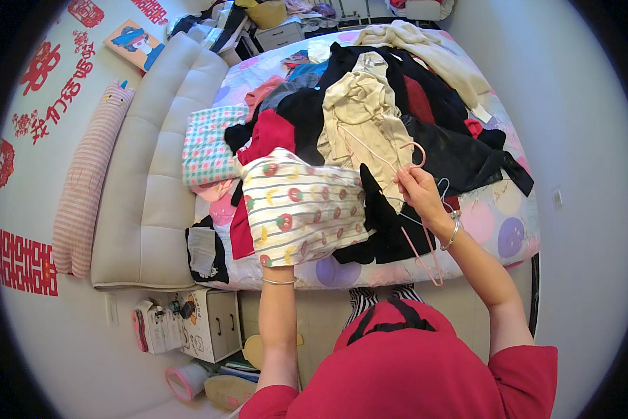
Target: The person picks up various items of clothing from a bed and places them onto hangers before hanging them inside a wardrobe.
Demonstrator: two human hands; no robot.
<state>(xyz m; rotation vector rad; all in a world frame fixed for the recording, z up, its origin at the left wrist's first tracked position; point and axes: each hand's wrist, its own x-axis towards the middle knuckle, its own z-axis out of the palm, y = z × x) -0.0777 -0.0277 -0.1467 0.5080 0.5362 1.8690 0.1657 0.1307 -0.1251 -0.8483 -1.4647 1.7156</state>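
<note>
My right hand (420,189) grips a pink hanger (424,155) just below its hook, holding it above the bed. A white striped garment (309,207) printed with strawberries and bananas drapes over my left hand. Only the left wrist and forearm (278,309) show, so the fingers are hidden. Behind the hanger lies a cream garment (356,105) on the clothes pile. A pale hanger (445,184) sits partly behind my right wrist, near black clothing (408,230). Dark red cloth (272,133) lies beyond the striped garment.
The bed (481,225) bears a heap of clothes, including a black leather-like garment (445,152) and a cream knit (424,50). A folded checked cloth (212,141) lies by the padded headboard (157,209). Beside the bed at lower left stands a white nightstand (209,324).
</note>
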